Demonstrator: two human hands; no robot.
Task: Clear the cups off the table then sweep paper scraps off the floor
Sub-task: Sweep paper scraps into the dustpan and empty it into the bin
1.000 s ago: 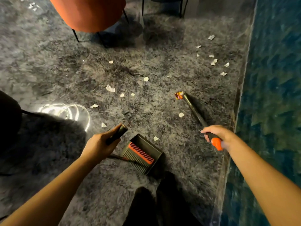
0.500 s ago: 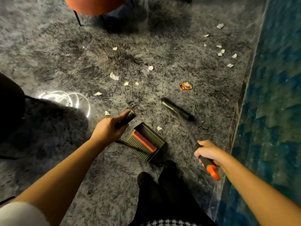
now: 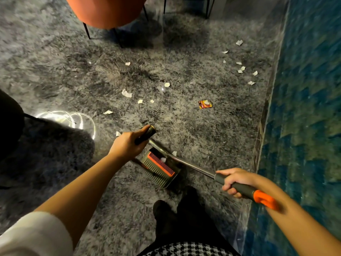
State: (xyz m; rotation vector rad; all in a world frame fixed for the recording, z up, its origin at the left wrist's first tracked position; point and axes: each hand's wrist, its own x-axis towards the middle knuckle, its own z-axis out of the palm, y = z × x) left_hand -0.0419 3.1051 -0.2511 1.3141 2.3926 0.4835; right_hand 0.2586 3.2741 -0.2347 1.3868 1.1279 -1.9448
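**Broom end set at the dustpan's mouth, most scraps lying farther ahead**

The dustpan (image 3: 160,168) is held on the floor (image 3: 212,137) by its black handle, round which the left grip (image 3: 127,145) is closed. The right grip (image 3: 235,180) is wrapped round the broom (image 3: 191,164), whose long shaft is angled from lower right up-left to the pan's open side. One white scrap (image 3: 163,159) is seen inside the pan. The other paper scraps (image 3: 126,93) are scattered beyond both grips: a loose group straight ahead, and a second cluster (image 3: 241,69) near the blue patterned surface (image 3: 304,108), on the right grip's side. The next stroke is judged to need a reach forward.
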